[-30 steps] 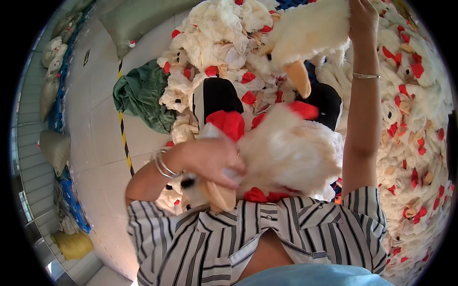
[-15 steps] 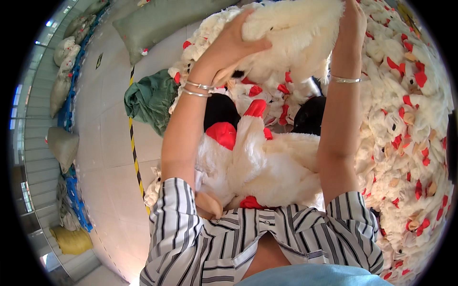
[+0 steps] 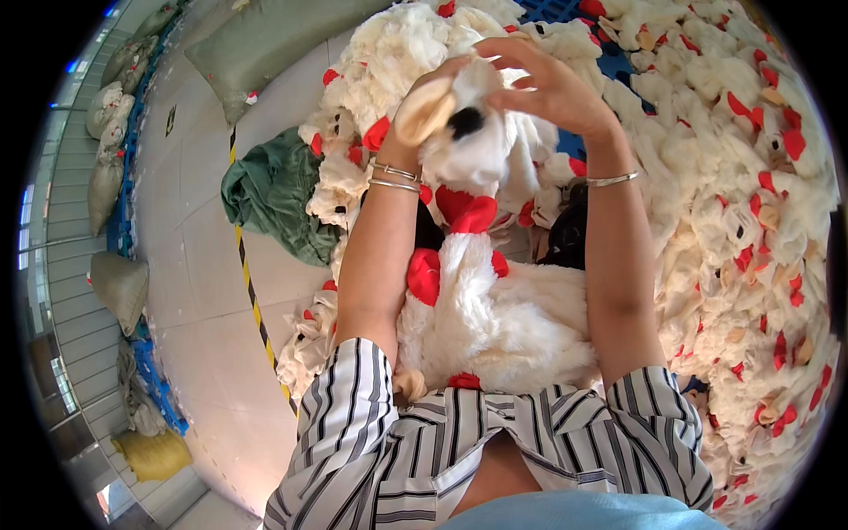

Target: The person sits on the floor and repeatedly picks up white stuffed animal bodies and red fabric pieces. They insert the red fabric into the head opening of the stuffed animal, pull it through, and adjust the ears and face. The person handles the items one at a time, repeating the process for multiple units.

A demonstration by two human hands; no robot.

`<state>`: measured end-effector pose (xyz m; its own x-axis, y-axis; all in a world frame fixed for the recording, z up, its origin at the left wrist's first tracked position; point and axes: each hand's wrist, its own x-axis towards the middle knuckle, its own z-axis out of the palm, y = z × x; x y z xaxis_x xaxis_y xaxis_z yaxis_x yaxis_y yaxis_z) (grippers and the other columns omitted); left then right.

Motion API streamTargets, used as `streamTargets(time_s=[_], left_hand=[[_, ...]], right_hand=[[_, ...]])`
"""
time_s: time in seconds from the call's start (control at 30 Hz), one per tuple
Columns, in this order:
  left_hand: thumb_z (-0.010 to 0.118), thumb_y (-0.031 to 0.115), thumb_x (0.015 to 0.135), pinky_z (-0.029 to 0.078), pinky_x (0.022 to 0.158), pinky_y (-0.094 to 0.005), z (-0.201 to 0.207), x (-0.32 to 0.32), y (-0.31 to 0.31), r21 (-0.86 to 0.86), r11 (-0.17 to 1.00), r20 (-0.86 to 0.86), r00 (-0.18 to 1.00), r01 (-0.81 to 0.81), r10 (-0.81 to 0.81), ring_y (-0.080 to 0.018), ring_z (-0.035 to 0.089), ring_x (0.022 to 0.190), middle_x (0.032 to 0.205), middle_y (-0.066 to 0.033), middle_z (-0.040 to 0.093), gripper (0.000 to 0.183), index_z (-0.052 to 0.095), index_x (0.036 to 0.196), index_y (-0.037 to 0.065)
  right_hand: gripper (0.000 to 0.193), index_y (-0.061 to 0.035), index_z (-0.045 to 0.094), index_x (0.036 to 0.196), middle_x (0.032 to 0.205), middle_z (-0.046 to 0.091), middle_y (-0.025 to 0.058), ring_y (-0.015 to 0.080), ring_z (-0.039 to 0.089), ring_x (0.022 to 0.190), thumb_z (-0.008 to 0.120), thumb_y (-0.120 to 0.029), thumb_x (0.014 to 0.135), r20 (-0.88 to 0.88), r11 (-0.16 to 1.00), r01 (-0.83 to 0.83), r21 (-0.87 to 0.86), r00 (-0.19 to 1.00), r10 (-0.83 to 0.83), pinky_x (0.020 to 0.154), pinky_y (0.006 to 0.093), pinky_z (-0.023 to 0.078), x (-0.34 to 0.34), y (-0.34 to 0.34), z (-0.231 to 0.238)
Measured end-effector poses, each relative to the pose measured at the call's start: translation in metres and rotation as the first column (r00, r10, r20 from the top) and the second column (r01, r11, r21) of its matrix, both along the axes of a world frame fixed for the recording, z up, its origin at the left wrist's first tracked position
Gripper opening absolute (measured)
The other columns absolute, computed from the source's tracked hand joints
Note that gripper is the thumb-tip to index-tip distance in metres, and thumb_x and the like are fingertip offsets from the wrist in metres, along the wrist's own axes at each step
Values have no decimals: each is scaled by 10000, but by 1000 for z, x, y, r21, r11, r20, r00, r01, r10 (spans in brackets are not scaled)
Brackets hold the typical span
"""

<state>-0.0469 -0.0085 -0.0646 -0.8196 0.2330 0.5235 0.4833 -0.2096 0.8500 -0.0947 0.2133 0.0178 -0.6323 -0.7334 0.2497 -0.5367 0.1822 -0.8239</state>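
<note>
In front of me hangs a limp white plush animal skin [image 3: 481,155] with a tan ear-like piece and a black patch. My left hand [image 3: 417,102] is closed on its upper left side, the fingers largely hidden behind the tan piece. Just right of the skin's top, my right hand [image 3: 561,93] is raised with fingers curved and apart; its thumb is close to the fur. Across my lap lies another white plush skin [image 3: 512,327] with red tips, and several red pieces stick up around it.
Heaps of similar white and red plush skins [image 3: 742,221] cover the right side, and another pile [image 3: 380,53] stands ahead. A crumpled green cloth sack [image 3: 278,194] and a long grey-green sack [image 3: 274,53] lie left on the floor. Yellow-black tape [image 3: 252,291] crosses the tiles.
The large fluffy piece stretched between both hands is no longer spread out. My hands have come closer together, and the tan ear and black patch now face me. My right hand's fingers have spread.
</note>
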Motion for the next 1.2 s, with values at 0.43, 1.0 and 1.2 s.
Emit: streamTargets(time_s=[0.43, 1.0, 1.2], left_hand=[[542, 426, 963, 464, 897, -260, 28, 19, 20, -88, 960, 699, 670, -266, 249, -133, 597, 1023, 1097, -64, 648, 529, 543, 1298, 17], [622, 171, 917, 361, 512, -199, 62, 41, 21, -155, 933, 541, 763, -324, 354, -65, 482, 556, 669, 40, 565, 103, 652, 931, 73], [569, 195, 950, 388, 526, -241, 53, 31, -25, 412, 705, 427, 805, -578, 411, -104, 508, 550, 664, -7, 587, 153, 631, 883, 72]], right_hand=[[354, -76, 652, 1094, 905, 693, 104, 308, 662, 798, 730, -142, 754, -296, 993, 104, 51, 952, -85, 721, 356, 525, 20, -38, -31], [337, -13, 592, 1161, 1063, 628, 101, 181, 631, 912, 618, -238, 911, 626, 577, 620, -532, 746, -225, 797, 293, 502, -33, 27, -42], [264, 3, 595, 960, 722, 533, 17, 90, 424, 497, 671, -242, 895, 708, 459, 773, -437, 611, -355, 471, 253, 363, -47, 50, -24]])
